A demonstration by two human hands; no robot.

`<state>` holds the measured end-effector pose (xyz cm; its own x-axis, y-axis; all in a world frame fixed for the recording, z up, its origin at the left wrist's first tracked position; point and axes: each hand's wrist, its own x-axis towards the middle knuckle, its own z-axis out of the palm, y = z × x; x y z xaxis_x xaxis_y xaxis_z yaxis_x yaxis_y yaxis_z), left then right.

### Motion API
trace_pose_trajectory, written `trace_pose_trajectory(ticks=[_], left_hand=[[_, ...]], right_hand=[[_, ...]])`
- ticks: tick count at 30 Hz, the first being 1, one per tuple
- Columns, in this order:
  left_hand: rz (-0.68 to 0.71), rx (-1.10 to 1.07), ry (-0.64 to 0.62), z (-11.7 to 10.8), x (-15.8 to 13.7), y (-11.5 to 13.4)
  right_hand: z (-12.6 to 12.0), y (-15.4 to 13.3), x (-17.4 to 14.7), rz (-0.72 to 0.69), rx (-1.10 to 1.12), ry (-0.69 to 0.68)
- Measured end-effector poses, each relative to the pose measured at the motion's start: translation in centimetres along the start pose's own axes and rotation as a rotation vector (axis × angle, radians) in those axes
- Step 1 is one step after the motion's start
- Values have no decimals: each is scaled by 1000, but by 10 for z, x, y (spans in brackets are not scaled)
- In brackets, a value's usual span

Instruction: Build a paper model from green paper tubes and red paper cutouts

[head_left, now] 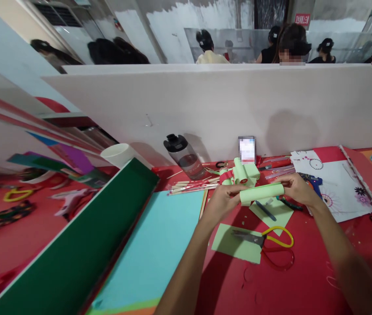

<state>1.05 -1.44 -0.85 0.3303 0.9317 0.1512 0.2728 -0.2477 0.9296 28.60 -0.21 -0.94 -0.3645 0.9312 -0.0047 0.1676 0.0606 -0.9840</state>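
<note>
Between my two hands is a light green paper roll (261, 193), held level above the red table. Its left end is pinched by my left hand (228, 199), its right end by my right hand (296, 189). Below lie scissors (262, 239) with one yellow and one red handle, blades resting on a green paper piece (232, 240). Under the roll, a dark pen (266, 211) lies on another green paper sheet (282, 218). Just behind the roll stands a small green paper model (250, 172) made of rolled and folded parts.
A green divider board (74, 240) rises at left beside blue paper sheets (163, 236). Wooden sticks (192, 187), a water bottle (186, 157) and a phone (247, 149) stand or lie along the white partition (205, 105). At right are a blue glue gun (312, 181) and a patterned sheet (337, 188).
</note>
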Motion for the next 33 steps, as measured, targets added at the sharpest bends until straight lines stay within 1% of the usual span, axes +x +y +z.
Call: trace_pose_trajectory(ticks=[5,12,16,19,23,26,28,30,33], left_hand=[[14,25,14,0,-1,2],[-50,-81,-28,0,1,2],[-107,-111,-43,-1,3,2],[-125,-134,-48,-2,3,3],[-165,-177,-81,-4,4,5],[-209,-226,-102,-5,4,5],[-210,-240,-100,-5,4,7],[-192,-248,-98,-5,2,11],[-189,-278,-98,-7,-1,19]], right_hand=[[-1,-1,-2,-15,-39,-8],[0,1,-2,-19,-94,-14],[2,1,-1,-7,-83,-19],[4,1,-1,13,-66,-17],[5,1,2,56,-7,-40],[4,5,4,122,64,-74],[3,9,5,160,114,-86],[2,16,7,178,171,-81],[0,28,10,173,243,-37]])
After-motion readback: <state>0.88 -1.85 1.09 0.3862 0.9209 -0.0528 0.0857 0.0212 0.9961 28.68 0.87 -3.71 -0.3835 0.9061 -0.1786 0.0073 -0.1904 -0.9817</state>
